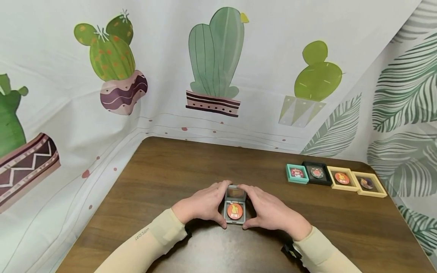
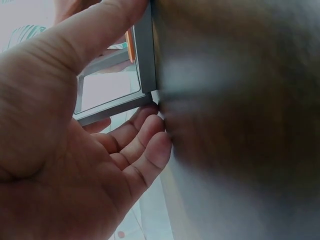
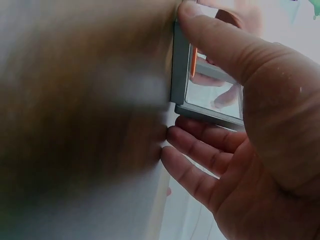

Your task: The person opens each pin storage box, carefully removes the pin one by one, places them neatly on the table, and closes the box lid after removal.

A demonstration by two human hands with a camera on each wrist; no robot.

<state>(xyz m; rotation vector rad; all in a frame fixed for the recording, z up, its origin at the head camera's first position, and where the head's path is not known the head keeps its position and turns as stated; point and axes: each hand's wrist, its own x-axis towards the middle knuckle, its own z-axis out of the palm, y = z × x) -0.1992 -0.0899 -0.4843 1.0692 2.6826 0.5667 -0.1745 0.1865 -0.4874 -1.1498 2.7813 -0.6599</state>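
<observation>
In the head view, a small grey display frame [image 1: 234, 222] lies on the brown table with its clear-windowed lid [image 1: 236, 193] swung up at the far side. A round orange badge [image 1: 235, 211] with a yellow thumbs-up and white characters sits in its base. My left hand [image 1: 205, 203] grips the frame's left side, thumb at the near corner and fingertips by the lid. Mirroring it, my right hand [image 1: 271, 210] holds the right side. The wrist views show the lid tilted up from the base [image 2: 145, 55], with the other fingers curled behind the hinge end.
At the table's back right stands a row of frames with round badges: a teal one [image 1: 297, 182], a black one [image 1: 329, 178] and two cream ones, the nearer cream frame [image 1: 372, 194] at the right edge. A cactus-print cloth [image 1: 164, 76] hangs behind the table [image 1: 191, 163].
</observation>
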